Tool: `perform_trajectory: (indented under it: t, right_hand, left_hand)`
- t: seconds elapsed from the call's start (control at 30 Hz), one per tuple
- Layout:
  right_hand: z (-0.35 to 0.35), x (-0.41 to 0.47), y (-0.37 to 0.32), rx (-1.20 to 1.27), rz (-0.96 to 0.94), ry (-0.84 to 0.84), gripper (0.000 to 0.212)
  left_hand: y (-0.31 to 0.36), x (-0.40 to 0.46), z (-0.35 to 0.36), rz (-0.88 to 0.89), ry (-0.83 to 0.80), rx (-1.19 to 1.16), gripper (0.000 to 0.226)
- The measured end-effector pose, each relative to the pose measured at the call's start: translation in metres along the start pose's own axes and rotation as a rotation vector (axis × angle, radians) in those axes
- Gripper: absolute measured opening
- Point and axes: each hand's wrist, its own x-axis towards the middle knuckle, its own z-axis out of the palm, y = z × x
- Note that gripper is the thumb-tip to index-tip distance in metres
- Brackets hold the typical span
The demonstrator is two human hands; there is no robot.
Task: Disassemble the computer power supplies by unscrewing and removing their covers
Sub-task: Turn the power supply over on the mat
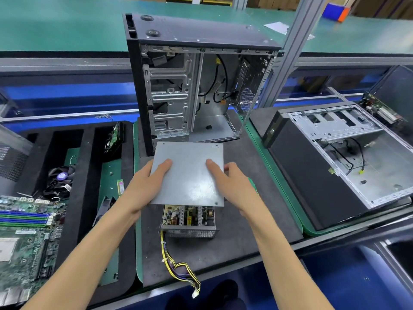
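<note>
- Head view: a factory workbench stood before a green conveyor belt [67, 25]; a dark foam mat [234, 238] covered the middle of the bench.
- Both hands held a flat grey metal cover [190, 173] in the air, tilted, above the power supply [188, 222]; cover and supply were apart.
- The left hand [145, 186] gripped the cover's left edge, thumb on top, fingers curled beneath; the right hand [232, 182] gripped the right edge in the same way.
- The power supply sat on the mat, open on top, its circuit board showing; its yellow and black wire bundle [178, 265] trailed over the near edge of the mat.
- An emptied tower case [201, 81] stood upright behind the cover; a second case [335, 162] lay on its side to the right.
- A motherboard [24, 233] lay at the far left; a fan [61, 177] rested in a black foam tray [73, 198].
</note>
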Motion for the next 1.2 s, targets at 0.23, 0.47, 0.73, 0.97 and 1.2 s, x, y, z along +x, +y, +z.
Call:
perform_trajectory:
  t: [0.23, 0.47, 0.73, 0.97, 1.2]
  right_hand:
    - [-0.014, 0.0, -0.019, 0.189, -0.018, 0.044, 0.078]
    - [-0.031, 0.013, -0.015, 0.627, 0.054, 0.139, 0.064]
    - [-0.043, 0.038, 0.009, 0.68, -0.004, 0.171, 0.051]
    - [-0.041, 0.079, 0.024, 0.581, -0.031, 0.301, 0.019]
    - [-0.052, 0.115, 0.04, 0.593, 0.006, 0.307, 0.013]
  left_hand:
    - [0.023, -0.006, 0.019, 0.273, 0.118, 0.066, 0.039]
    - [0.031, -0.005, 0.031, 0.371, 0.152, 0.075, 0.05]
    - [0.031, 0.009, 0.059, 0.276, 0.196, 0.022, 0.046]
    - [0.003, 0.032, 0.081, 0.048, 0.106, 0.101, 0.057]
    - [0.008, 0.05, 0.104, -0.002, 0.078, 0.132, 0.048]
